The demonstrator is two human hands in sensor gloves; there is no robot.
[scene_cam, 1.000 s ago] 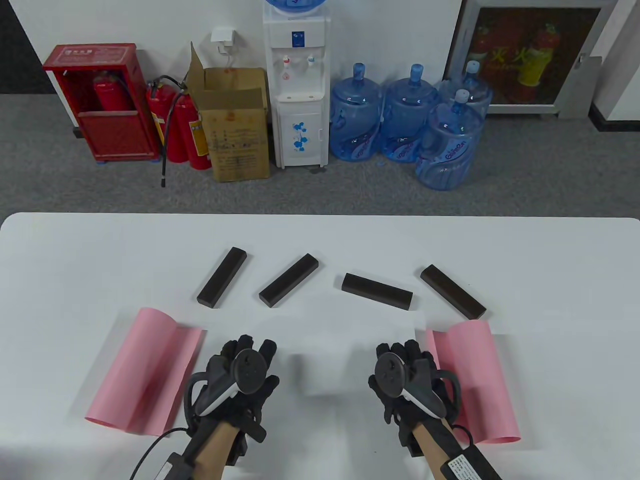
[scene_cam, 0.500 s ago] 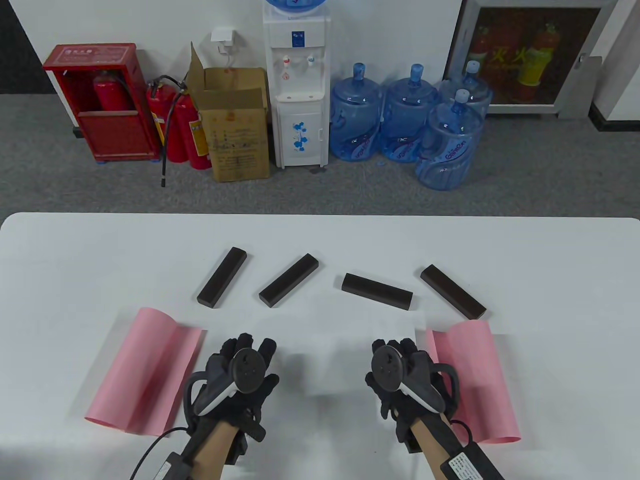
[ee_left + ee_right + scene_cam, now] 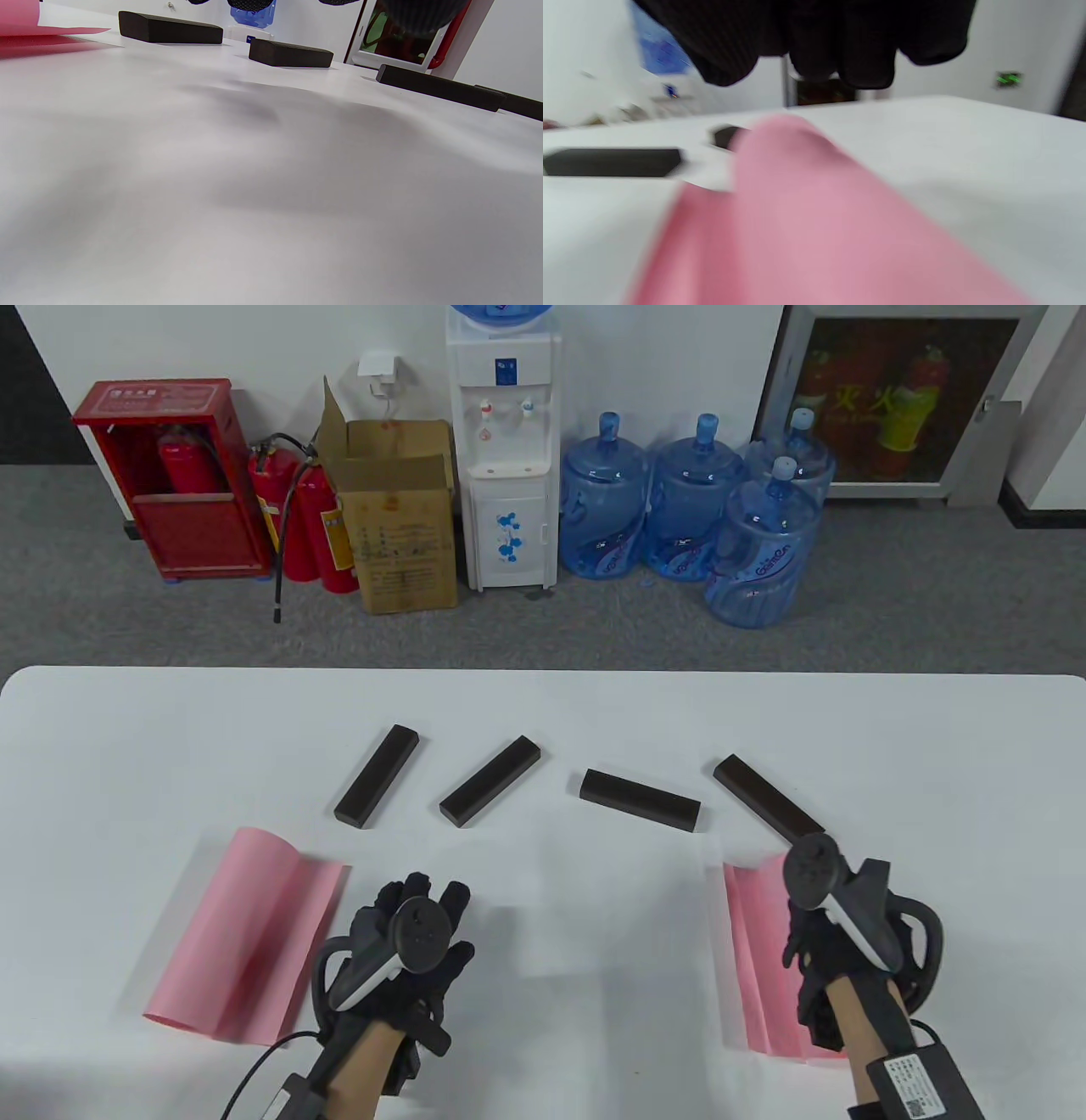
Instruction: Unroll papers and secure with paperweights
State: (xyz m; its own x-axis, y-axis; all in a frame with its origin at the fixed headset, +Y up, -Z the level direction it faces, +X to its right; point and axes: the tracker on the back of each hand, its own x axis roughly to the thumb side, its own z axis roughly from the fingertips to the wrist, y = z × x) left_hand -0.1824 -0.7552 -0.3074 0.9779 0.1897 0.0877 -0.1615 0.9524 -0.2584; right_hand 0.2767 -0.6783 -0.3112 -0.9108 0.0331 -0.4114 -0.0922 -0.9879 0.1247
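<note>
The left hand (image 3: 416, 937) rested palm-down on the white table (image 3: 543, 712), holding nothing. The right hand (image 3: 836, 916) hovered over the right pink paper roll (image 3: 755, 959), fingers (image 3: 818, 38) curled; its grasp was unclear. Four dark paperweights (image 3: 640, 800) lay beyond.

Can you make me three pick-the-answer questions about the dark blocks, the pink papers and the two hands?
1. Where is the right hand?
A. over the pink paper on the right
B. on the middle of the white sheet
C. off the table

2. How many paperweights lie on the table?
A. two
B. four
C. six

3. What is the left hand doing?
A. lifting a paperweight
B. resting on the white sheet
C. rolling up the pink paper on the left

Answers:
1. A: the glove overlaps the right pink curl.
2. B: four dark bars sit in a row.
3. B: it lies on the sheet, holding nothing.
</note>
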